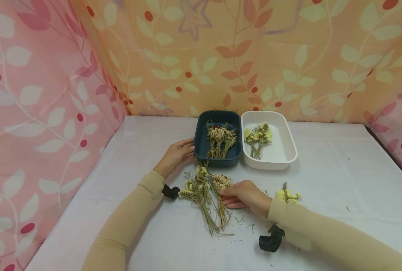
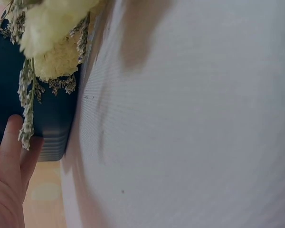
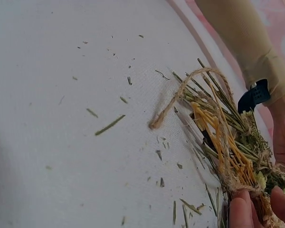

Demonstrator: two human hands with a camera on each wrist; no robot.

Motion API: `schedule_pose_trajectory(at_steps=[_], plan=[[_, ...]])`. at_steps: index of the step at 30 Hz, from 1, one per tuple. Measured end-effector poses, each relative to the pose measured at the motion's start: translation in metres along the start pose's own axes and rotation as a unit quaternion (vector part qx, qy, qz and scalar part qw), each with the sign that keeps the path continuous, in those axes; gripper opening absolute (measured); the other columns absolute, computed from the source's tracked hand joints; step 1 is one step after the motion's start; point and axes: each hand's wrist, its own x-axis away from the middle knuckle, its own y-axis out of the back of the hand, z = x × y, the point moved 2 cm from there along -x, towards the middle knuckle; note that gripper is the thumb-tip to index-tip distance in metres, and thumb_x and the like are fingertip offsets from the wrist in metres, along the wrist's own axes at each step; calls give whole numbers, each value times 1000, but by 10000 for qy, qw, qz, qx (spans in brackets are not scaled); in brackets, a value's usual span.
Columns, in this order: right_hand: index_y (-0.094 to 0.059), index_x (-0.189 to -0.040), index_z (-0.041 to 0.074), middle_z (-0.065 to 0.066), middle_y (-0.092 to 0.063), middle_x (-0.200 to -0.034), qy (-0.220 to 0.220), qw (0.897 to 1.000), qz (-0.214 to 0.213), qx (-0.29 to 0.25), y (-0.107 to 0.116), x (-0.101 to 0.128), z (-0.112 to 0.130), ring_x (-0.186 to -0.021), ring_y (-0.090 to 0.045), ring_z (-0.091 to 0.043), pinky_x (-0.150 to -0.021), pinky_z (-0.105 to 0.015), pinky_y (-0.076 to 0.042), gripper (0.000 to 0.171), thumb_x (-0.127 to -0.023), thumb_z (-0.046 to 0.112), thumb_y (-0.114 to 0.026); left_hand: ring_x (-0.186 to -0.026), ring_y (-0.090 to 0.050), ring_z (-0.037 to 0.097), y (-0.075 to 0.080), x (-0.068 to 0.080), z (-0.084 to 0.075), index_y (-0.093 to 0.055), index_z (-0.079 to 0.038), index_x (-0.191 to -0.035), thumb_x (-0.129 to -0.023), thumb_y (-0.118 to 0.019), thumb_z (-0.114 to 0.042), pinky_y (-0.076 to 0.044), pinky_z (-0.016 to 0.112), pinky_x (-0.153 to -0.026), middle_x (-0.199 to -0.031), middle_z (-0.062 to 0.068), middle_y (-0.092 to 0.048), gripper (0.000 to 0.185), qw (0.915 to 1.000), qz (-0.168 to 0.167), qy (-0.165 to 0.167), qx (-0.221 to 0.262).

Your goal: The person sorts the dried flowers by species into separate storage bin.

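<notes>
**Left hand (image 1: pixel 178 153) touching the blue tray (image 1: pixel 218 163), right hand (image 1: pixel 243 195) pinching a pale bundle (image 1: pixel 221 181)**

From my distant seat, I'm seeing the left fingers reaching out fairly straight, their tips resting against the near-left side of the blue tray, perhaps to steady it. On the right, thumb and fingers are pinching the pale dried-flower bundle close to its tie, presumably because the stems are gathering most firmly there. This bundle is lying between the two hands, with its heads pointing toward the blue tray and its stems trailing back toward me. In the right wrist view, a length of twine (image 3: pixel 180 90) is looping loosely over the stems just beside those fingers.

Crowding the space between the hands, a larger yellow bundle (image 1: pixel 197 190) is lying just beside the pale one, blocking the straight way from the right hand to the left. Beyond the hands, the blue tray is holding smaller pale bunches (image 1: pixel 218 133); the white tray (image 1: pixel 282 146), standing to its right, is holding yellow ones (image 1: pixel 263 133). To my eye, that arrangement is separating flowers by colour, and the raised tray walls are forming low barriers. Past the right cuff, another yellow bunch (image 1: pixel 288 195) is showing, partly hidden by the sleeve (image 1: pixel 323 226). Stem clippings (image 3: pixel 110 125) are littering the cloth around the right hand.
</notes>
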Motion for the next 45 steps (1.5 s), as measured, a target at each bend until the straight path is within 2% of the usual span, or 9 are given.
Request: schedule_pose_trajectory(at_steps=[8, 15, 24, 29, 39, 45], plan=[[-68, -116, -9, -6, -77, -84, -189, 9995, -66, -244, 0, -5, 0, -73, -74, -11, -74, -30, -64, 30, -96, 13, -66, -133, -55, 28, 0, 0, 1, -42, -10, -152, -102, -57, -9, -52, 36, -107, -153, 11, -48, 52, 10000, 29, -50, 22], [-67, -117, -8, -5, -77, -86, -180, 9995, -54, -252, 1, -4, 1, -76, -74, -12, -76, -31, -64, 31, -96, 14, -66, -133, -55, 28, 1, -1, 1, -42, -11, -152, -102, -58, -11, -54, 31, -104, -153, 11, -48, 53, 10000, 19, -7, -27], [-70, -113, -6, -5, -77, -86, -114, 9995, -180, -239, 9, 4, 6, -76, -74, -12, -75, -31, -64, 29, -94, 16, -69, -134, -53, 29, 1, -2, 2, -40, -9, -153, -102, -57, -10, -51, 36, -107, -153, 12, -47, 53, 9999, 95, -72, 48], [-69, -115, -7, -5, -77, -87, 34, 9996, -93, -247, 16, 12, 8, -77, -74, -12, -76, -30, -64, 31, -95, 16, -68, -132, -56, 27, 1, -3, 2, -42, -9, -152, -102, -57, -9, -52, 35, -106, -152, 12, -48, 53, 9999, 55, -47, 81], [-68, -115, -8, -3, -77, -85, 263, 9992, 91, -281, 28, 31, 26, -77, -74, -9, -76, -26, -63, 30, -96, 16, -66, -135, -53, 29, 1, -3, 3, -41, -9, -152, -102, -57, -10, -50, 39, -109, -153, 12, -47, 53, 9999, 101, -86, 107], [-68, -116, -6, 0, -76, -85, 409, 9991, 69, -114, 33, 32, 42, -79, -74, -7, -78, -25, -63, 28, -99, 15, -62, -125, -63, 21, 1, 0, 2, -41, -7, -152, -101, -59, -11, -56, 31, -101, -153, 16, -46, 54, 9994, 198, -296, 11]])
